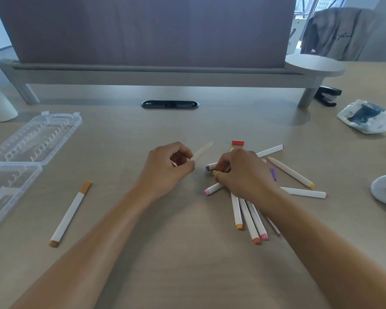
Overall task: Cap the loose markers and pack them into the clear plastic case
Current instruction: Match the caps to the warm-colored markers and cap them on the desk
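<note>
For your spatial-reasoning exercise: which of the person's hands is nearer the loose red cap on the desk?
Right. The right hand lies just below the red cap, over the marker pile. The left hand, holding a marker, sits farther off to the cap's left.

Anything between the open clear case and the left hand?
Head view: one capped orange marker lies between the clear case and left hand; otherwise bare desk.

- The worktop (169, 253) is a pale wood-grain surface filling the lower frame.
- An open clear plastic case (20, 152) lies at the left edge.
- A capped orange marker (70, 214) lies alone at lower left.
- A heap of loose markers (250, 217) sits right of centre, with a red cap (238, 142) just above it.
- A black stapler (327, 95) and a crumpled bag (366, 115) lie at upper right.
</note>
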Tool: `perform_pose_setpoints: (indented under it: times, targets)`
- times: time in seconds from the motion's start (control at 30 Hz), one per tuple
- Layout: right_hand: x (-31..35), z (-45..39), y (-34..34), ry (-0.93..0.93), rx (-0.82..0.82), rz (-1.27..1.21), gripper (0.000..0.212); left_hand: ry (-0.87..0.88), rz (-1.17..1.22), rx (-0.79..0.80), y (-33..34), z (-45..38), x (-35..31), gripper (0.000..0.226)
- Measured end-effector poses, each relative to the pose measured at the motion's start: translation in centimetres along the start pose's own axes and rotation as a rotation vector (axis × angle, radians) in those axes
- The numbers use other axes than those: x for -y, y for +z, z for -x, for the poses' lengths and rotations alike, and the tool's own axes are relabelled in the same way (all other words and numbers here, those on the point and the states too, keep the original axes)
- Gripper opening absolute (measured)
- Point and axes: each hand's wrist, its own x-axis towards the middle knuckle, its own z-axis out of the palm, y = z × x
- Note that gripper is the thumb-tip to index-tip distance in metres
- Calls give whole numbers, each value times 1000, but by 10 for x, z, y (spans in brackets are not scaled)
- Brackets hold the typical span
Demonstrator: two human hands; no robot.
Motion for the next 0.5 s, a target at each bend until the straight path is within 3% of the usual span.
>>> perform_pose_setpoints:
  times: [0.13,0.27,0.5]
  targets:
    - [2,1,0,-62,9,-7,11,-23,25,-9,-1,0,0,15]
    - [-9,5,-12,-53,-47,-211,4,-117,110,-56,-1,-3,-10,11]
    - [-30,51,-43,-39,-162,-603,14,-303,514,-46,-4,26,-63,6]
